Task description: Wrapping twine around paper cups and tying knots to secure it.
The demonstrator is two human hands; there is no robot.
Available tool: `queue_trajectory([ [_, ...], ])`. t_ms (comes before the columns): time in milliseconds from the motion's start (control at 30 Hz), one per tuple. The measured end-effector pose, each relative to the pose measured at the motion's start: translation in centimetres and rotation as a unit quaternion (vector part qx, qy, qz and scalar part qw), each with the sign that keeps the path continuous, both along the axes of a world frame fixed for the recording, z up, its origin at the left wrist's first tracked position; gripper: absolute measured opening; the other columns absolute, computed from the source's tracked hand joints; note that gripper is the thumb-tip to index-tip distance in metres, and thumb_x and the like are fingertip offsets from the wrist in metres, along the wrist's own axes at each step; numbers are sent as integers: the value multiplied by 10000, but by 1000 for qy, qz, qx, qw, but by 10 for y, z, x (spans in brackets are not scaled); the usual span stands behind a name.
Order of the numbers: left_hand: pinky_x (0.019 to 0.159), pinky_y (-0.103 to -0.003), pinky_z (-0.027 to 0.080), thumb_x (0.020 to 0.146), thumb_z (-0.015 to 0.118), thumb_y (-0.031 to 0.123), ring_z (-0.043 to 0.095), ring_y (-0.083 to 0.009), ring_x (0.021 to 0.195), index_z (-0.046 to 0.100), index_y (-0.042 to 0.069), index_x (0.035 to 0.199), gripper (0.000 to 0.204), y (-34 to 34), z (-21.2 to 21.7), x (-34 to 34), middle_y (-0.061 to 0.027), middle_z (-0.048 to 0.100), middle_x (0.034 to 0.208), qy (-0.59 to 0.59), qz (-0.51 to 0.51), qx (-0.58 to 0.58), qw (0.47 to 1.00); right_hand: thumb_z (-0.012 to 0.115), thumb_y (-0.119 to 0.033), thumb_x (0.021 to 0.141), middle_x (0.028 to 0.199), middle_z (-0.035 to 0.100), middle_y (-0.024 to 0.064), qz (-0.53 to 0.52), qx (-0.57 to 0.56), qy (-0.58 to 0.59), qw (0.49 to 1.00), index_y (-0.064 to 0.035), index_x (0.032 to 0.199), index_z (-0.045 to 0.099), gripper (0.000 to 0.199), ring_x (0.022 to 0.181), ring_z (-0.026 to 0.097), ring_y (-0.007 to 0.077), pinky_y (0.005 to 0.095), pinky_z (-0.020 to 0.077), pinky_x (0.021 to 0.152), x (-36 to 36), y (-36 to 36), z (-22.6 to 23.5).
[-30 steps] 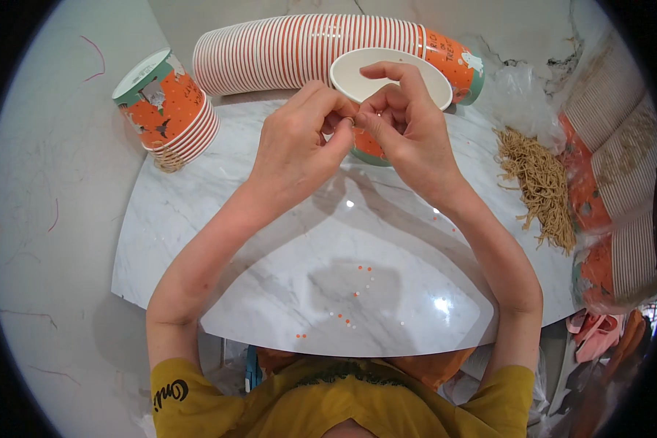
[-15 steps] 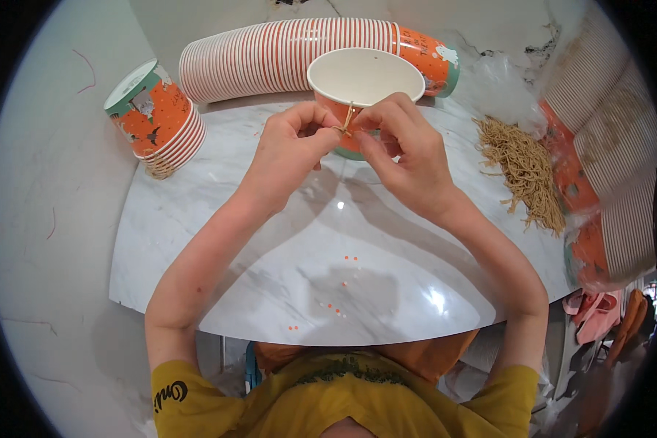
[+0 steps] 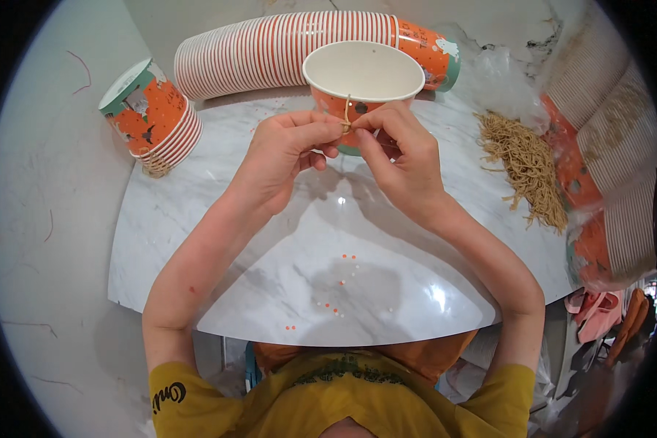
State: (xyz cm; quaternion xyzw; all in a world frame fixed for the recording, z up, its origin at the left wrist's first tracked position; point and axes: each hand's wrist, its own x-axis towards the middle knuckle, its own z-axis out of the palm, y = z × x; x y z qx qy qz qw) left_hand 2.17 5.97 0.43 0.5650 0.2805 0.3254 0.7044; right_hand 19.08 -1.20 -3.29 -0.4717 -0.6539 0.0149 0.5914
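An orange paper cup point(image 3: 365, 67) with a white inside stands at the far middle of the table, its mouth tipped toward me. A thin tan twine point(image 3: 347, 106) runs up against the front of its rim. My left hand point(image 3: 281, 150) pinches the twine between thumb and forefinger, its other fingers curled below. From the other side my right hand point(image 3: 409, 153) pinches the same twine, fingertips almost meeting the left ones. A small knot or loop seems to lie between the fingertips, too small to make out clearly. Both hands cover the lower cup partly.
A long row of nested paper cups point(image 3: 285, 52) lies along the back. At the left leans a shorter cup stack point(image 3: 153, 113) with twine at its rims. Cut twine point(image 3: 522, 168) is heaped at right, beside bagged cups point(image 3: 613, 146). Small paper dots point(image 3: 336, 310) dot the marble table point(image 3: 255, 292).
Both hands have shifted slightly at the twine. The left thumb now lies straighter along the forefinger, and its lower fingers have loosened. The twine end stands more upright against the cup.
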Motion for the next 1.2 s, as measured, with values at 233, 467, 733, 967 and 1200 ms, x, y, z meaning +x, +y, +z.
queue_trajectory([
  [233, 627, -222, 421, 875, 713, 146, 539, -59, 714, 740, 27, 928, 133, -7, -6, 3, 4, 684, 843, 13, 41, 62, 997, 696, -17, 856, 836, 615, 69, -7, -15, 31, 999, -2, 934, 651, 91, 612, 618, 161, 289, 489, 552, -4, -1, -3],
  [467, 644, -203, 419, 903, 696, 52, 529, -40, 745, 748, 33, 987, 101, -19, -33, 14, 25, 626, 852, 15, 120, 283, 952, 665, -42, 867, 765, 678, 63, 29, -168, 220, 961, 57, 890, 673, 102, 644, 589, 89, 269, 478, 592, -8, -7, 3],
  [733, 667, -234, 464, 904, 670, 32, 577, -80, 735, 715, -22, 982, 104, -14, -36, 15, -23, 639, 879, 31, 128, 369, 920, 654, -60, 855, 760, 656, 26, 76, -239, 301, 920, 36, 870, 671, 98, 683, 551, 53, 236, 443, 598, 1, -2, 1],
  [967, 585, -214, 384, 900, 685, 126, 517, -49, 655, 699, 20, 931, 111, 0, -20, 7, 5, 649, 790, 19, 10, 82, 996, 622, -151, 884, 812, 638, -3, 226, -294, 330, 868, -93, 875, 615, 59, 624, 437, 27, 197, 261, 514, 16, 1, -1],
  [1200, 613, -215, 425, 913, 673, 114, 562, -47, 704, 693, 14, 949, 108, -4, -22, 9, -16, 688, 842, 7, 1, 148, 989, 561, -149, 861, 808, 614, -10, 279, -318, 368, 828, -115, 868, 587, 43, 665, 440, 38, 207, 251, 511, 19, 0, -2],
])
